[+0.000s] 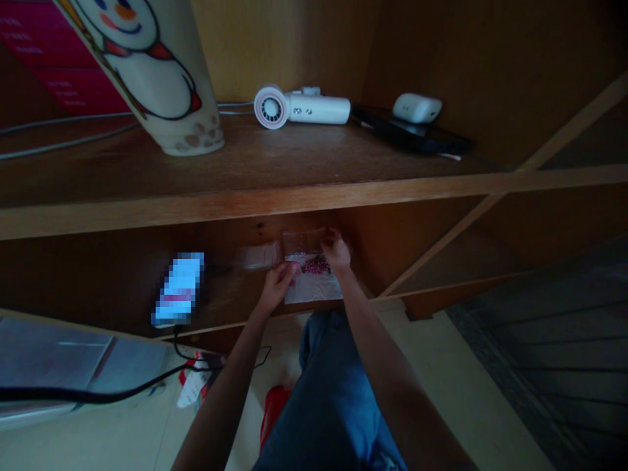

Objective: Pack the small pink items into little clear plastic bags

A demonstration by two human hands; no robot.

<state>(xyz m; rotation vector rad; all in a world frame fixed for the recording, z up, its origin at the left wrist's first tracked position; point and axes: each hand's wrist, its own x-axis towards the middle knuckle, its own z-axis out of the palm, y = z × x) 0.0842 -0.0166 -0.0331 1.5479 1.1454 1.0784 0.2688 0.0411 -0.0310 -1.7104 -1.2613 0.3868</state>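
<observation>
Pink beads (316,265) are sitting inside a clear plastic bag (304,243) in front of the lower wooden shelf (220,311). Your right hand (337,252) is gripping its upper edge, and your left hand (277,286) is pinching its side, fingers (284,275) apparently closed on the film, though the dim view is hedging that.

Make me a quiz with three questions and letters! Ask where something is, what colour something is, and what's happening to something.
1. Where is the dryer?
A. On the top shelf
B. On the floor
C. In a bag

2. What colour are the beads in the bag?
A. Green
B. Pink
C. Blue

3. What is happening to the bag?
A. It lies on the floor
B. It hangs on a hook
C. The left hand and right hand hold it

Answers: A, it sits on the top shelf; B, the beads show pink through the bag; C, both hands are on it.
</observation>
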